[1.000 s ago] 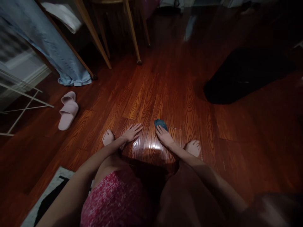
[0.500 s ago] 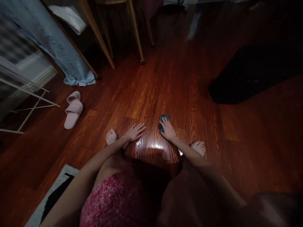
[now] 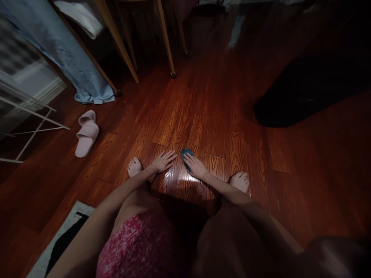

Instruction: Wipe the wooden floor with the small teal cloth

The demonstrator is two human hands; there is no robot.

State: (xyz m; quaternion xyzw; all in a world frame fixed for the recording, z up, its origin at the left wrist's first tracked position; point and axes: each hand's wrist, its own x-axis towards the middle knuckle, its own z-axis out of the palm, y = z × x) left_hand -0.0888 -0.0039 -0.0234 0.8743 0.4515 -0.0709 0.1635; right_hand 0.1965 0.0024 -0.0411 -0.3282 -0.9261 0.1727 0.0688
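A small teal cloth (image 3: 186, 152) lies folded on the glossy reddish-brown wood floor (image 3: 214, 127). My right hand (image 3: 194, 165) rests flat on top of it, fingers stretched out and pressing it down; the palm hides part of the cloth. Just to the left, my left hand (image 3: 164, 161) is open and flat on the bare boards, with nothing under it that I can see. A short gap of floor separates its fingertips from the cloth. Bright light reflects off the boards below both hands.
My bare feet (image 3: 135, 166) stand outside either hand. Pink slippers (image 3: 87, 135), a white metal rack (image 3: 34, 131) and hanging jeans (image 3: 78, 69) are at left. Wooden chair legs (image 3: 166, 38) stand ahead. A large dark object (image 3: 292, 96) is at right, a grey mat (image 3: 72, 212) at lower left.
My right hand has slid the teal cloth left and slightly nearer to me, closer to my left hand. The left hand stays in about the same place.
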